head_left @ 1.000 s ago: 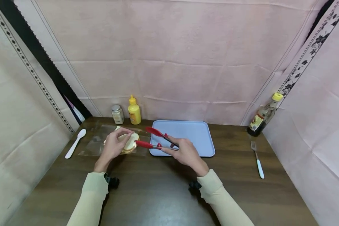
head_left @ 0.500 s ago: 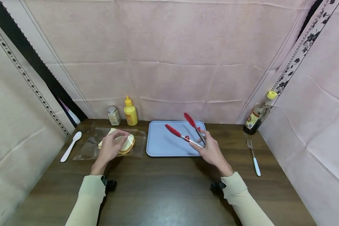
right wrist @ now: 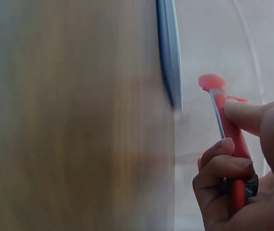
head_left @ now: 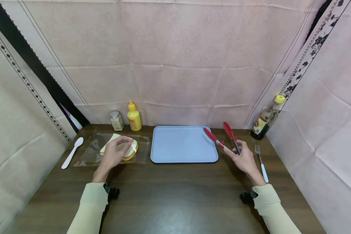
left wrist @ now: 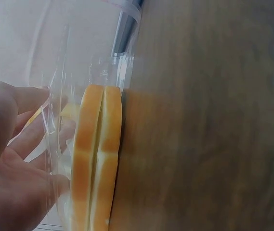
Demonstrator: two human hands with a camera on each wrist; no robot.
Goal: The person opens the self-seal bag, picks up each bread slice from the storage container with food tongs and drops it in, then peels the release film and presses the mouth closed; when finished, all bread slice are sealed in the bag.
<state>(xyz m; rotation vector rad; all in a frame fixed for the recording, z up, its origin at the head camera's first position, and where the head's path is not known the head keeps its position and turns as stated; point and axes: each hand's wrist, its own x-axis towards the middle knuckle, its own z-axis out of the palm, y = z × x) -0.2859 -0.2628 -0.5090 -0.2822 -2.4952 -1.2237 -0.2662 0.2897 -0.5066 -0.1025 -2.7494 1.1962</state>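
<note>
In the head view, my left hand (head_left: 113,156) is over a clear plastic bag (head_left: 89,155) at the left, its fingers bent and pinching the film. Inside the bag are two stacked bread slices (left wrist: 98,159), their golden crusts facing the left wrist camera. At the right, my right hand (head_left: 245,159) grips red-and-silver tongs (right wrist: 230,126). The tongs' two red tips stand apart with nothing between them, just past the right side of the blue tray (head_left: 184,146). Nothing lies on that tray.
Behind the bag stand a yellow squeeze bottle (head_left: 134,119) and a silver-lidded jar (head_left: 116,122). A white spoon (head_left: 72,152) lies at the far left. A fork (head_left: 261,164) lies beside my right wrist. A dark sauce bottle (head_left: 261,126) stands at the back right.
My right hand has carried the tongs rightward, from beside the bread, across the tray and past its right side. My left hand has stayed at the bag.
</note>
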